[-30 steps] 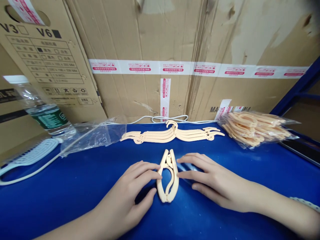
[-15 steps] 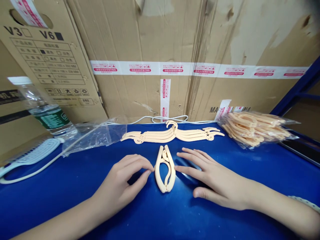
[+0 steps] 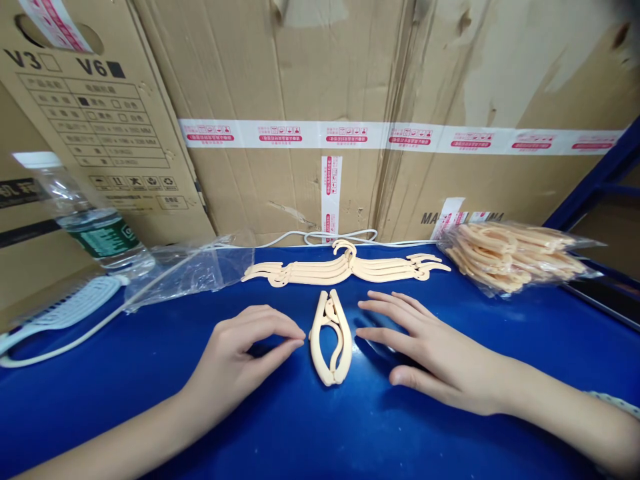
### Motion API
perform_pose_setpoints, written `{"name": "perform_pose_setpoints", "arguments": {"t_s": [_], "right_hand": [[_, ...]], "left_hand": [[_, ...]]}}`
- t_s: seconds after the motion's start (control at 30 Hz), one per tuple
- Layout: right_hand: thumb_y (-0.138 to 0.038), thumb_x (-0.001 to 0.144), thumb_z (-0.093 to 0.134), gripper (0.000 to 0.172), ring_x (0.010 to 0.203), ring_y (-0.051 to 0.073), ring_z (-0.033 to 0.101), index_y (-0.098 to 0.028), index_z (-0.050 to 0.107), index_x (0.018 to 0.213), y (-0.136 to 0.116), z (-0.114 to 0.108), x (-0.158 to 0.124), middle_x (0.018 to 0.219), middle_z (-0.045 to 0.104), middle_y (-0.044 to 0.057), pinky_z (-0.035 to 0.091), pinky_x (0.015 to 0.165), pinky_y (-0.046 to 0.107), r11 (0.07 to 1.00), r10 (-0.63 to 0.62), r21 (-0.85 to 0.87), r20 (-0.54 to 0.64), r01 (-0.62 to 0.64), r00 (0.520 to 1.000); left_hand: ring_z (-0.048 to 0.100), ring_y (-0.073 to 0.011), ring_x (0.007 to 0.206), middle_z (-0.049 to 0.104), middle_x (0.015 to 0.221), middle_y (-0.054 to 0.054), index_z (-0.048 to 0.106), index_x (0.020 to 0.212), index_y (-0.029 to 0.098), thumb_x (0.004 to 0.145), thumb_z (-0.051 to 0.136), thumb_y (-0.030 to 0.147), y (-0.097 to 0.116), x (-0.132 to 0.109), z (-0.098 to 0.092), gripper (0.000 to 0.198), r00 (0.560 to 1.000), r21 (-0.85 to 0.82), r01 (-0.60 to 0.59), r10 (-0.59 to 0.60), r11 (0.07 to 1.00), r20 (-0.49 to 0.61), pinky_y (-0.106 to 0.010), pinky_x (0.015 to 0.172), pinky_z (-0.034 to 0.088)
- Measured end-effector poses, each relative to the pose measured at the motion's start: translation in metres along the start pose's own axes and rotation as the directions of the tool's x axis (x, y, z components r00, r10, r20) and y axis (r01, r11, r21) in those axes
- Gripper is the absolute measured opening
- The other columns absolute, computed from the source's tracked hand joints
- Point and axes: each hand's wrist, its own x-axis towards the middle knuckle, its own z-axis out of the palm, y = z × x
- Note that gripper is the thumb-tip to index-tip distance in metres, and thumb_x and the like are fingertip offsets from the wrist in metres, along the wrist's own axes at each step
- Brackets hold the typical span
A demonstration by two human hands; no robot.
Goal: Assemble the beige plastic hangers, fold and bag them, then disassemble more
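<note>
A cream folding clothes hanger (image 3: pixel 317 349) lies folded on the blue tabletop (image 3: pixel 320 433), its two arms swung in around the hook. Just left of it is my left hand (image 3: pixel 250 350), thumb and fingertips pinched together with nothing between them and a small gap to the hanger. On the other side my right hand (image 3: pixel 430 347) hovers with fingers spread, holding nothing and slightly apart from the hanger. Behind the folded one, several unfolded hangers (image 3: pixel 320 273) of the same kind lie stacked in a row, with hooks pointing away from me.
At the right rear sits a clear bag of folded hangers (image 3: pixel 510 257). An empty plastic bag (image 3: pixel 190 270), a water bottle (image 3: pixel 103 230) and a pale blue hairbrush (image 3: pixel 75 307) are on the left. A white cable (image 3: pixel 295 235) runs along large cardboard boxes (image 3: pixel 280 193) at the back.
Both hands have drawn slightly away from the folded hanger, the left one leftward and the right one rightward. The left fingertips have come together. The hangers have stayed put.
</note>
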Motion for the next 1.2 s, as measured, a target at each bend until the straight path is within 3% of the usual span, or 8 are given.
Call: {"name": "perform_pose_setpoints", "arguments": {"t_s": [0.17,0.37,0.57,0.73,0.93,1.1,1.2], "right_hand": [[-0.049,0.097,0.045,0.050,0.144,0.034,0.023,-0.023,0.050,0.139,0.000,0.000,-0.001,0.151,0.037,0.015,0.026,0.112,0.060,1.000,0.001,-0.018,0.015,0.000,1.000],[-0.048,0.097,0.045,0.050,0.144,0.033,0.022,-0.022,0.049,0.139,0.001,0.000,-0.001,0.152,0.035,0.015,0.025,0.113,0.059,0.999,-0.004,-0.043,0.015,0.005,1.000],[-0.047,0.097,0.046,0.048,0.144,0.034,0.023,-0.022,0.050,0.138,0.001,0.000,0.000,0.151,0.037,0.014,0.027,0.113,0.058,0.999,-0.008,-0.050,-0.001,0.008,1.000],[-0.048,0.098,0.044,0.049,0.145,0.032,0.021,-0.024,0.048,0.140,0.002,0.002,-0.002,0.152,0.036,0.013,0.026,0.113,0.057,0.996,-0.002,-0.090,0.005,0.002,1.000],[-0.048,0.097,0.045,0.048,0.145,0.032,0.021,-0.024,0.049,0.139,0.004,0.001,-0.002,0.151,0.038,0.012,0.026,0.113,0.056,0.994,-0.014,-0.110,-0.003,0.013,1.000],[-0.047,0.097,0.046,0.046,0.144,0.031,0.022,-0.024,0.050,0.137,0.003,0.000,-0.002,0.150,0.040,0.012,0.027,0.113,0.055,0.991,-0.022,-0.129,-0.017,0.020,1.000],[-0.047,0.097,0.046,0.046,0.144,0.031,0.023,-0.025,0.050,0.137,0.006,0.000,-0.002,0.149,0.040,0.012,0.027,0.113,0.056,0.989,-0.023,-0.149,-0.037,0.017,0.999]], "left_hand": [[0.068,-0.0130,0.070,0.074,0.081,0.006,0.066,0.086,0.026,0.085,0.066,0.009,0.009,-0.005,-0.007,0.016,0.980,0.093,-0.188,0.193,0.978,-0.056,-0.036,0.087,0.049],[0.069,-0.0143,0.074,0.076,0.087,0.008,0.065,0.104,0.033,0.089,0.064,0.013,0.023,-0.023,-0.013,0.025,0.965,0.237,-0.250,0.261,0.939,-0.015,-0.037,0.093,0.047],[0.069,-0.0125,0.073,0.076,0.081,0.008,0.064,0.101,0.027,0.088,0.064,0.010,0.023,-0.023,-0.015,0.021,0.942,0.257,-0.331,0.334,0.908,0.033,-0.036,0.092,0.046],[0.068,-0.0121,0.076,0.076,0.087,0.004,0.070,0.101,0.020,0.088,0.065,0.008,0.017,-0.019,-0.017,0.018,0.886,0.267,-0.457,0.461,0.849,0.052,-0.035,0.093,0.045],[0.068,-0.0115,0.078,0.077,0.093,0.004,0.071,0.103,0.020,0.092,0.062,0.012,0.018,-0.020,-0.019,0.017,0.905,0.287,-0.418,0.423,0.862,0.046,-0.034,0.094,0.043],[0.069,-0.0114,0.074,0.077,0.090,0.004,0.070,0.101,0.019,0.086,0.070,0.011,0.019,-0.017,-0.020,0.017,0.880,0.327,-0.468,0.465,0.821,0.093,-0.033,0.092,0.044],[0.068,-0.0116,0.071,0.076,0.086,0.003,0.069,0.095,0.019,0.087,0.068,0.012,0.019,-0.015,-0.015,0.010,0.897,0.312,-0.430,0.440,0.847,0.042,-0.035,0.091,0.045]]}}
